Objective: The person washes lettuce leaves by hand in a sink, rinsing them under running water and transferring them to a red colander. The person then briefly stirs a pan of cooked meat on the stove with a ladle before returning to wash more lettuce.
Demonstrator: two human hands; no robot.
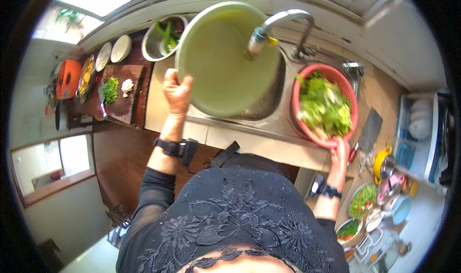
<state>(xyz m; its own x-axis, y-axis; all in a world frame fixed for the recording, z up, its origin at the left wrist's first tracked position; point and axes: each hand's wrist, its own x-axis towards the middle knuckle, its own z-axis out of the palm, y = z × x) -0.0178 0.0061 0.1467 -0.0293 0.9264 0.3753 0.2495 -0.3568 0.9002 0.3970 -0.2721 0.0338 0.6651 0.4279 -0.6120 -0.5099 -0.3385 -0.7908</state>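
My left hand (177,92) grips the left rim of a large pale green basin (223,103), which is tilted over the steel sink (275,96) under the curved faucet (304,15). My right hand (339,152) holds the near rim of a red plastic colander (354,103) at the sink's right end. Leafy green lettuce (326,107) fills the colander. Cloudy greenish water seems to lie in the basin, though its depth cannot be told.
At left, a cutting board (126,109) bears chopped greens, garlic and a knife. Behind it stand bowls and a steel bowl (149,49) with green peppers. At right lie a cleaver (371,128), a dish rack (414,161) and plates of cut vegetables (363,200).
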